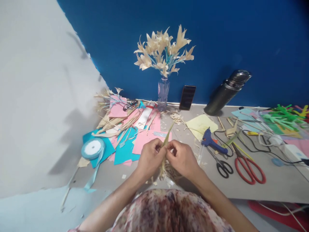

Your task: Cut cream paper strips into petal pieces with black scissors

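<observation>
A pale greenish-yellow strip of dried corn husk (pixel 168 134) points upward, away from me, between my hands near the table's front edge. My left hand (pixel 152 155) pinches it from the left, thumb and fingers closed. From the right, the fingertips of my right hand (pixel 181 157) are pressed together on the same strip, touching the left thumb. Where the fingers meet, part of the strip is hidden. Loose husk scraps (pixel 165 172) lie just below the hands.
Behind stands a plastic bottle (pixel 163 93) of husk flowers (pixel 164 48), beside a phone (pixel 187 97) and a leaning flask (pixel 227 93). Right lie a glue gun (pixel 212 141), black scissors (pixel 224 168) and red-handled scissors (pixel 251 169). Left are coloured papers (pixel 126 145) and a ribbon roll (pixel 93 148).
</observation>
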Tool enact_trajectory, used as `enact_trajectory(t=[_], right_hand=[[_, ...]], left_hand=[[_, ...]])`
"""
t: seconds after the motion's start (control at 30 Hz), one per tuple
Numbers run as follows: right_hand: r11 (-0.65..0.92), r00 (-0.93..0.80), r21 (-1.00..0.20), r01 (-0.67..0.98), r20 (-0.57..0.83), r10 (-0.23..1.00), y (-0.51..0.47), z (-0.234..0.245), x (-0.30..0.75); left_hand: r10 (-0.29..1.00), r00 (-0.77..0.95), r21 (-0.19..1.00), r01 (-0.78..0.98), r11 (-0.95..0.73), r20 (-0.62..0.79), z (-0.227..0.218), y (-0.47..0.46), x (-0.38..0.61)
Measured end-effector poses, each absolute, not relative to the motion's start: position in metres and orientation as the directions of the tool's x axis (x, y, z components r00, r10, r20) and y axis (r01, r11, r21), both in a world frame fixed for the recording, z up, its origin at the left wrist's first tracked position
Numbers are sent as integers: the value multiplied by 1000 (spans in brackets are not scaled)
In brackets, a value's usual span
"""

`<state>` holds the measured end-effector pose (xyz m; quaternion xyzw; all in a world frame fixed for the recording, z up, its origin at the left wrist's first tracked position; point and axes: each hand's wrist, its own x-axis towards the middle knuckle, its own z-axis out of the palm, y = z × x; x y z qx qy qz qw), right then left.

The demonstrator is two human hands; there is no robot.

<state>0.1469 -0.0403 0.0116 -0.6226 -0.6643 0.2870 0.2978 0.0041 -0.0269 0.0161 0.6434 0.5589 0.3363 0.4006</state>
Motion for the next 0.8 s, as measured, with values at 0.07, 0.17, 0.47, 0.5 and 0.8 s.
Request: enact_trajectory(t=[0.07,0.17,0.47,0.5,0.8], right_hand=[[44,-36,-814,579,28,999,-40,9,146],[33,-11,-844,535,33,999,-41,7,143],[48,-15,-759,649,50,999,-42,6,142],[49,-20,-759,649,48,999,-42,6,142],[82,25,-649,756,155,988,-42,5,140]], left_hand=[[988,154,888,457,-41,-34,16,-27,4],[985,157,902,432,-9,-65,17,-26,5],[982,122,936,338,94,-142,14,-26,5],[983,122,938,335,93,-141,14,-26,5],[986,156,954,300,10,-60,13,-26,3]])
